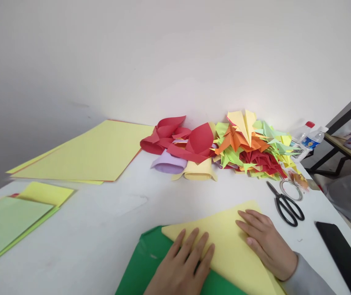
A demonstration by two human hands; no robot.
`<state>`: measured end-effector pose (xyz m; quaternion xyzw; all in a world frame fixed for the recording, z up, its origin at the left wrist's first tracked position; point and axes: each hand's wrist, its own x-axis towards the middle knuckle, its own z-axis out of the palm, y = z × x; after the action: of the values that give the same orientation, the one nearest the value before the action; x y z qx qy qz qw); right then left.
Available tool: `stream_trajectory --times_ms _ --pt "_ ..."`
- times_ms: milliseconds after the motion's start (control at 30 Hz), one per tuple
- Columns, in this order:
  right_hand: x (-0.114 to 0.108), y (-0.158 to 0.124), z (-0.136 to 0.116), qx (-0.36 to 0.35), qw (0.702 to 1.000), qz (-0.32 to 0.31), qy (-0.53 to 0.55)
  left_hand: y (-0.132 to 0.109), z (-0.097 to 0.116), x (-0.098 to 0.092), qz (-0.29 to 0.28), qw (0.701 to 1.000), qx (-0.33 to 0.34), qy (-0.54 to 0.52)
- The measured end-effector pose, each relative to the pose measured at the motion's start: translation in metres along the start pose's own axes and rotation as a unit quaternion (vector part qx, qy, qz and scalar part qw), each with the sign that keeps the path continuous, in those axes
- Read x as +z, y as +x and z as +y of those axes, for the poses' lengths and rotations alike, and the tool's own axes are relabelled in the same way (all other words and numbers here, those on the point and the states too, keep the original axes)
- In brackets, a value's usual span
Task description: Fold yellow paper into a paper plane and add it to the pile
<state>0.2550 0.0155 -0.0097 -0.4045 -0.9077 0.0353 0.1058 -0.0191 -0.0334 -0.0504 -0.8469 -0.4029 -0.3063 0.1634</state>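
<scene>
A pale yellow sheet of paper (224,233) lies at the front of the table, partly over a green sheet or board (144,258). Fingers spread, my left hand (181,262) rests flat across the yellow paper's left edge and the green surface. My right hand (266,241) lies on the right part of the yellow paper, fingers extended and pressing on it. Neither hand grips anything. The lower ends of both sheets run out of view.
Black-handled scissors (286,205) and a tape roll (291,190) lie to the right, near a black flat object (343,256). Folded paper pieces (243,143), red paper shapes (197,143) and bottles (312,139) line the wall. Paper sheets (80,151) and green sheets (9,221) lie left.
</scene>
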Motion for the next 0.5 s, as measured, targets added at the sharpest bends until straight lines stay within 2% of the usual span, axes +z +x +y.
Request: stream_trajectory --times_ms 500 --pt "0.007 -0.004 0.005 -0.001 0.998 0.045 0.032 0.002 -0.001 -0.010 -0.001 1.000 0.001 0.020"
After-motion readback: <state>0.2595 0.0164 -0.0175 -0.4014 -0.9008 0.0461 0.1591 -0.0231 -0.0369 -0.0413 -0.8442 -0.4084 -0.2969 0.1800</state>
